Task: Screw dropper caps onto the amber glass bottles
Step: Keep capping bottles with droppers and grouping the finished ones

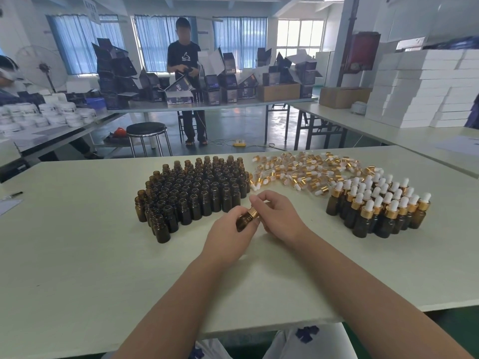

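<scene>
view from my head camera, read left to right. on the pale worktable, a dark pen lies at the far left edge, above a sheet of paper. left of centre stand the uncapped amber bottles, upright and packed close in rows, mouths open. just in front of that group, near mid-table, my left hand has its fingers curled round the body of one amber bottle, which is tilted with its neck up and to the right, clear of the table. on that neck sits a gold dropper cap; i see its collar, but the bulb is hidden. my right hand pinches the cap from above with curled fingers, the two hands touching at the bottle. behind the hands and to the right, loose dropper caps with gold collars and white bulbs lie scattered in a wide heap. at the right, the capped bottles stand upright in a tight cluster, just beside the heap's near edge. beyond the table: a black stool, a standing person at a table of dark cartons, and stacked white boxes far right.
</scene>
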